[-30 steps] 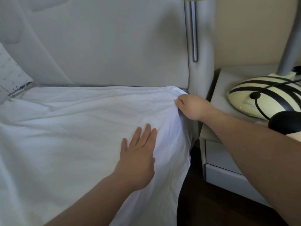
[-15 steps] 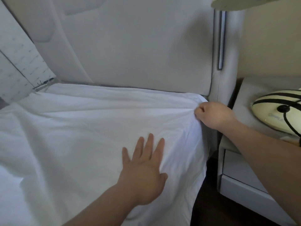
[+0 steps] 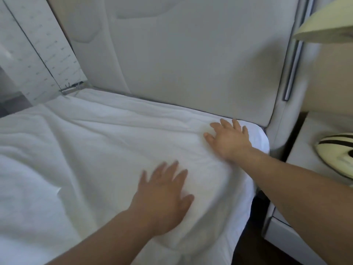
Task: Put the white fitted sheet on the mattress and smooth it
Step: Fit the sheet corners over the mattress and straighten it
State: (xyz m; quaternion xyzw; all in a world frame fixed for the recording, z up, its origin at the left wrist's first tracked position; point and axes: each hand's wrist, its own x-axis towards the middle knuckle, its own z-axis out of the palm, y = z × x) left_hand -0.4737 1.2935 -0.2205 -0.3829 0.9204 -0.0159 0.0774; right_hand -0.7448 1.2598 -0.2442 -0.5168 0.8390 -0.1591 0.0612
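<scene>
Both palms flat, fingers spread, nothing pinched: left hand [image 3: 162, 197] pressing the white cotton fitted sheet [image 3: 95, 150] nearer the body, right hand [image 3: 229, 138] pressing it just inside the far corner, close under the pale grey padded headboard [image 3: 191, 54].

Sheet spread over the mattress, corner pocket wrapped round the edge beyond the right fingertips. Long axis hard to judge from here: probably running from the headboard back toward the body. Folds and ridges fanning away left of both palms.

Risks, as judged: corner pocket riding up and popping off if swept too hard toward the left. Creases merely pushed along, bunching at the far side.
</scene>
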